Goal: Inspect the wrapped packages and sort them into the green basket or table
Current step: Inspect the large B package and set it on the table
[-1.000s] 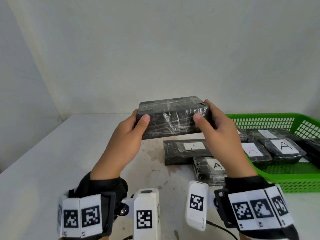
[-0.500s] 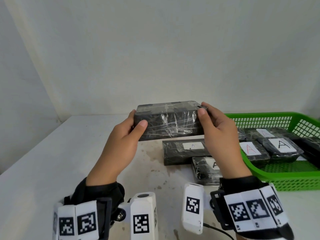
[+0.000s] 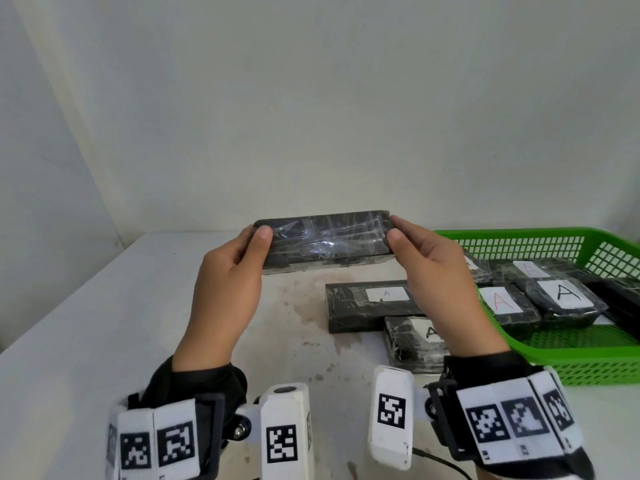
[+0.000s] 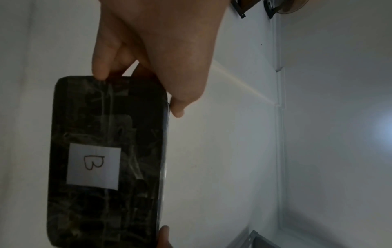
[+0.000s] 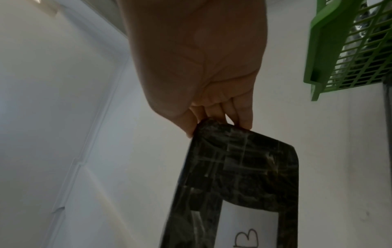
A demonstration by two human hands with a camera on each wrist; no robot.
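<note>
A black plastic-wrapped package (image 3: 323,240) is held in the air above the table between both hands. My left hand (image 3: 239,268) pinches its left end, my right hand (image 3: 424,268) its right end. The underside carries a white label marked "B" (image 4: 93,165), which both wrist views show (image 5: 247,236); the head view shows only a plain face. The green basket (image 3: 588,355) sits at the right with several packages labelled "A" (image 3: 561,296) inside.
Two more black packages lie on the white table (image 3: 69,341): one with a small "A" label (image 3: 374,303), another (image 3: 415,341) partly behind my right wrist. A white wall rises close behind the table. Stains mark the tabletop's middle.
The package has tipped from standing on its long side toward flat, and it has dropped slightly. Both hands kept hold of its ends.
</note>
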